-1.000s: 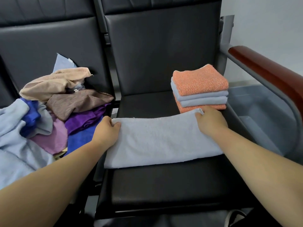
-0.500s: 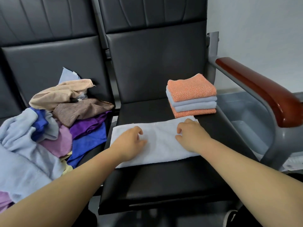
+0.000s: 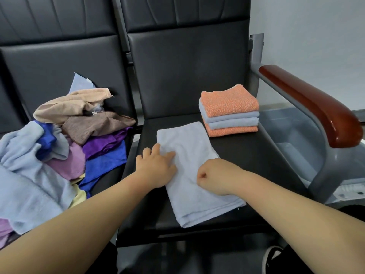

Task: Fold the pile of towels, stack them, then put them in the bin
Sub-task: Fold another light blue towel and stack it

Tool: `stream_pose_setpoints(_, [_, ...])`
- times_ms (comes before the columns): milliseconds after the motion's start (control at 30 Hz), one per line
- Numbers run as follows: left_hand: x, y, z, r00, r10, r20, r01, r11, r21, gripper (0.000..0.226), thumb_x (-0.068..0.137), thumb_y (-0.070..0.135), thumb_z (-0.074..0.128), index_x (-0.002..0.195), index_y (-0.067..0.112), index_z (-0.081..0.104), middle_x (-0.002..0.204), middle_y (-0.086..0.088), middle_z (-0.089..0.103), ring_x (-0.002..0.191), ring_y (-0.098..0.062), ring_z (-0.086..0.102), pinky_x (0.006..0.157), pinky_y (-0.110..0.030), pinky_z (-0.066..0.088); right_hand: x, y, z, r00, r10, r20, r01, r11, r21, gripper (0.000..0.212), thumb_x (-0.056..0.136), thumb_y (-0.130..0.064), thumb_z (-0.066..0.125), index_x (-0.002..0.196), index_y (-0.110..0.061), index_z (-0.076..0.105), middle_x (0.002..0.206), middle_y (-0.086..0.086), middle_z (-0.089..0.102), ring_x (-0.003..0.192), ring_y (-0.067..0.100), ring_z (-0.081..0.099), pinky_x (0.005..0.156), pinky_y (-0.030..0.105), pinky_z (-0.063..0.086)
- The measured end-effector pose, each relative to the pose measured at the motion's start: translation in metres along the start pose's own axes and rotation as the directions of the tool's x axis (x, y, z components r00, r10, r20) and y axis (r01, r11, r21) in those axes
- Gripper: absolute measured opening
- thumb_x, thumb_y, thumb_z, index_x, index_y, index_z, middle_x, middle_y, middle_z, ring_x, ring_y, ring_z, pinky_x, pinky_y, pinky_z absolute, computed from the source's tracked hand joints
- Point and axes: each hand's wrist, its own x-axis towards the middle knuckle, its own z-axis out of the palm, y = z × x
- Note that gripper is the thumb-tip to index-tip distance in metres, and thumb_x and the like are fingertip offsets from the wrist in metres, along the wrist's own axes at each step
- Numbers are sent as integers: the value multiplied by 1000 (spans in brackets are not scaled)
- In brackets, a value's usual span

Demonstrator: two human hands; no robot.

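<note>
A light blue towel, folded into a long strip, lies at a slant on the black seat, one end near the seat's front edge. My left hand rests flat on its left edge, fingers spread. My right hand sits on the towel's right half with fingers curled into a fist; no fabric shows in it. Behind the towel is a stack of folded towels, orange and light blue. The unfolded pile covers the left seat. The grey bin stands on the floor at the right.
A grey chair arm with a brown wooden armrest runs between the seat and the bin. Black seat backs rise behind both seats. A shoe shows at the bottom right.
The towel strip has turned from lying across the seat to lying front to back. Both hands moved nearer together on it, and my right hand has curled into a fist.
</note>
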Motion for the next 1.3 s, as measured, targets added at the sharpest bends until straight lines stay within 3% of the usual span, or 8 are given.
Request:
stream_pose_setpoints(167, [-17, -1, -1, 1000, 28, 0, -25, 904, -427, 50, 97, 44, 56, 145, 35, 44, 141, 4, 36, 122, -25, 51, 102, -38, 44, -8, 4, -6, 999, -14, 30, 11, 997, 76, 17, 93, -28, 58, 88, -27, 74, 88, -11, 74, 86, 10, 68, 84, 36, 60])
stream_pose_setpoints(367, [-74, 5, -16, 889, 375, 262, 124, 354, -927, 38, 79, 19, 65, 116, 24, 68, 126, -5, 65, 101, -9, 62, 86, -29, 53, -10, 12, -14, 994, 49, 98, -69, 976, 205, 14, 82, -11, 62, 89, -20, 70, 69, -9, 74, 74, 9, 68, 79, 33, 61])
stream_pose_setpoints(500, [-92, -1, -20, 823, 509, 252, -34, 487, -873, 54, 69, 1, 61, 117, 23, 68, 99, 0, 69, 63, -8, 56, 60, -19, 45, -15, 13, -19, 984, 36, 176, -94, 938, 332, 19, 84, -10, 66, 97, -21, 74, 90, -5, 77, 84, 11, 71, 85, 31, 62])
stream_pose_setpoints(600, [-94, -2, -25, 907, 400, 130, -161, 616, -771, 30, 78, 8, 80, 101, 26, 76, 77, 2, 74, 68, -22, 68, 70, -29, 56, -23, 10, -23, 967, -30, 251, -67, 926, 371, 17, 90, -21, 71, 106, -25, 74, 109, -9, 72, 97, 6, 69, 89, 23, 58])
stream_pose_setpoints(767, [-84, 0, -31, 988, 155, -18, -91, 477, -874, 10, 90, 18, 76, 87, 11, 70, 69, 2, 70, 63, -13, 67, 68, -33, 50, -31, 3, -23, 962, -33, 272, -38, 967, 251, 50, 73, -66, 80, 81, -23, 56, 77, -12, 56, 73, 9, 51, 73, 26, 41])
stream_pose_setpoints(1033, [-71, -28, -56, 989, -34, -143, -115, 429, -896, 10, 85, 14, 68, 81, 8, 62, 69, 1, 60, 65, -12, 52, 67, -30, 44, -18, 7, -17, 973, 98, -210, -31, 953, 301, 24, 83, -17, 63, 71, -14, 43, 71, 3, 46, 62, 17, 44, 59, 34, 34])
stream_pose_setpoints(1200, [-70, -49, -66, 985, 19, 171, 167, 148, -975, 19, 70, 15, 59, 88, 10, 54, 81, -12, 45, 70, -26, 44, 62, -31, 45, -15, 16, -27, 967, 157, 202, -256, 586, 768, 26, 89, -14, 66, 115, -9, 69, 100, 12, 72, 82, 21, 65, 64, 29, 52])
stream_pose_setpoints(1300, [-70, -55, -63, 913, 53, 405, 384, 224, -896, 7, 89, 13, 52, 89, 14, 58, 78, -7, 61, 62, -19, 56, 63, -27, 44, -13, 17, -29, 954, 149, 259, -298, 535, 790, 34, 93, -16, 66, 127, -8, 68, 107, 9, 77, 90, 23, 72, 66, 32, 55])
